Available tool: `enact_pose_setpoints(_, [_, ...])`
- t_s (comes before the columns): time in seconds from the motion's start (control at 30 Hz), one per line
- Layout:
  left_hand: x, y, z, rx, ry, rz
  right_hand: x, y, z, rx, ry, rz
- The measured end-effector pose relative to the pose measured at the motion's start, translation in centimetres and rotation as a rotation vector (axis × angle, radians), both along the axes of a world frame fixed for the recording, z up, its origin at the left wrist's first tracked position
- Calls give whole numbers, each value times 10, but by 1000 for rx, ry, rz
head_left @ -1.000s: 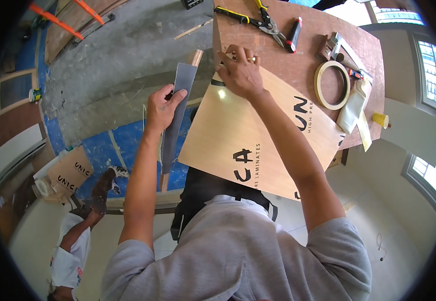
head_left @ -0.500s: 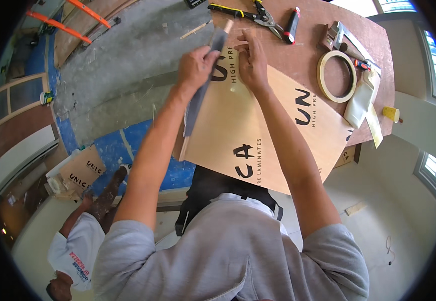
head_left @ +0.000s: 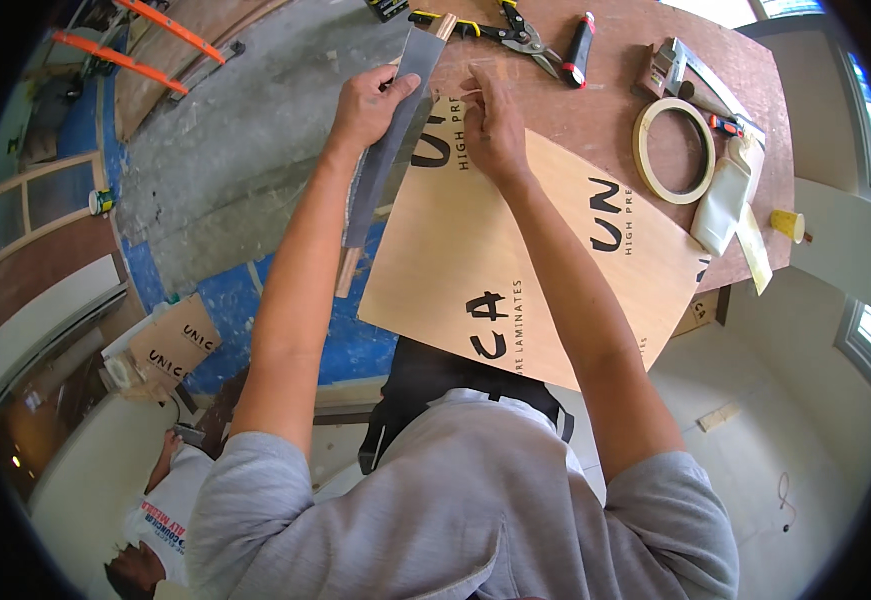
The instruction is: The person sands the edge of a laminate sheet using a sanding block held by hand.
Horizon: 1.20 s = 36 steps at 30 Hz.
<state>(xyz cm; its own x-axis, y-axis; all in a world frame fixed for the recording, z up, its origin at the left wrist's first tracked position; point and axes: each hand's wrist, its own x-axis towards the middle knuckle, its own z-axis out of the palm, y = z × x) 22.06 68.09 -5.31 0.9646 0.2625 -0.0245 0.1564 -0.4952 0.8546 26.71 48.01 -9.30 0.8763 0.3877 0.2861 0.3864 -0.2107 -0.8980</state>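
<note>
My left hand point(head_left: 367, 112) is closed on a long wooden batten faced with a dark grey strip that looks like sandpaper point(head_left: 392, 150). Bare wood shows at both its ends. The strip runs beside the left edge of a tan laminate sheet point(head_left: 445, 270) printed with black lettering; the batten's upper part overlaps the sheet's far corner in view. Over that corner is my right hand point(head_left: 496, 130), its fingers extended and apart. Whether it presses on the sheet I cannot tell. Yellow-handled tin snips point(head_left: 520, 38) lie just beyond both hands.
On the brown board table point(head_left: 595, 130) are a red-and-black utility knife point(head_left: 580, 50), a masking tape roll point(head_left: 672, 148), a hammer-like tool point(head_left: 667, 68) and a white bottle point(head_left: 730, 200). A yellow cup point(head_left: 785, 226) sits at its right edge. Another person point(head_left: 160, 515) is at lower left.
My left hand and the strip-faced batten have shifted left, away from the sheet's edge, with the grey face turned more into view. My right hand stays nearly in place. The other person has moved lower.
</note>
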Motion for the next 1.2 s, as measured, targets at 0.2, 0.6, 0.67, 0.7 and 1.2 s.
enact_pose_setpoints(0.2, [-15, -13, -9, 35, 24, -35, 1, 4, 0, -21, -68, -6])
enact_pose_setpoints(0.6, [-33, 3, -8, -93, -17, 77, 3, 4, 3, -37, -11, -32])
enact_pose_setpoints(0.67, [-5, 0, -18, -31, -78, 3, 2, 4, 4, -32, 13, -37])
enact_pose_setpoints(0.7, [-8, -2, -19, 27, -29, -12, 2, 4, 4, -35, -5, -46])
enact_pose_setpoints(1.2, [-266, 18, -9, -403, 257, 470, -3, 11, 25, -713, -433, 647])
